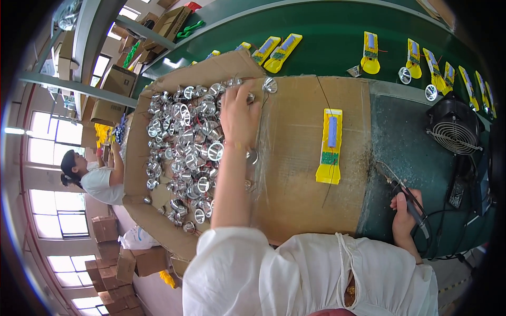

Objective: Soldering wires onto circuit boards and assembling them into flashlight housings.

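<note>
My left hand [240, 118] reaches over the right side of a cardboard box [134, 158] full of shiny reflector cups [184, 131], some with thin red wires. Its fingers stretch away from me, somewhat apart, close to the cups at the far right corner; the fingertips partly cover them. In my right hand [405, 213] is a soldering iron [416, 210], its bent tip pointing away to the left. On the cardboard sheet [290, 158] between my hands lies a yellow flashlight housing [329, 174] with a blue battery, a green circuit board and dark wires.
A black fan [454, 126] with a wire guard stands at the right, cables beside it. Along the green conveyor [327, 52] lie several yellow housings [370, 58], some with reflectors. A single reflector [270, 85] rests by the box's corner. Another person [103, 179] works at the far left.
</note>
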Motion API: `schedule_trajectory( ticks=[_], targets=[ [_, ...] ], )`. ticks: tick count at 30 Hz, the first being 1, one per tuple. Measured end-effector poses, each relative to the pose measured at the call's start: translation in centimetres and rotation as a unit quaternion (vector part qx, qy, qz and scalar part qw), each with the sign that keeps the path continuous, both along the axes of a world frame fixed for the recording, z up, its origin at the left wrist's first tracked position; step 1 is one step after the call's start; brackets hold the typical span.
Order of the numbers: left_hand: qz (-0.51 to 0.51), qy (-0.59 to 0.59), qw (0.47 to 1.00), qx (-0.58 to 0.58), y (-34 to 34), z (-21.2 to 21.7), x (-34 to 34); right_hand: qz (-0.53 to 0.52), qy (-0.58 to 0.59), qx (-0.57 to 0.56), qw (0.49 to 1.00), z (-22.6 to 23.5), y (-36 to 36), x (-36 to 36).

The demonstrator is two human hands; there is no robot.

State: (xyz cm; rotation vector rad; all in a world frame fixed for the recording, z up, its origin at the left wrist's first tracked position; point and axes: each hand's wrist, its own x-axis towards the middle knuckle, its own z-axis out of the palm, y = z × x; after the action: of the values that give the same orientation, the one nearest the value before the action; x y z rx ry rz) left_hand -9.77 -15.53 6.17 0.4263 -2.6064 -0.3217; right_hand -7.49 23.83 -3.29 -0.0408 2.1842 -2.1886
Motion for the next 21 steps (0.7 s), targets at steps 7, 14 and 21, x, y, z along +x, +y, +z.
schedule_trajectory(
  ticks=[7, 14, 21],
  targets=[
    [-0.108, -0.082, 0.98, -0.144, -3.0, -2.4, -2.4, 0.0, -0.008, -0.004, 1.0, 0.5, -0.5, 0.3],
    [-0.046, -0.046, 0.925, 0.375, 7.5, -2.3, 2.7, 0.002, -0.019, -0.004, 1.0, 1.4, 0.0, 0.4],
    [-0.021, -0.03, 0.914, 0.404, 12.7, -4.9, 7.9, 0.121, 0.019, -0.016, 0.992, 4.1, -4.2, 0.4]
  ],
)
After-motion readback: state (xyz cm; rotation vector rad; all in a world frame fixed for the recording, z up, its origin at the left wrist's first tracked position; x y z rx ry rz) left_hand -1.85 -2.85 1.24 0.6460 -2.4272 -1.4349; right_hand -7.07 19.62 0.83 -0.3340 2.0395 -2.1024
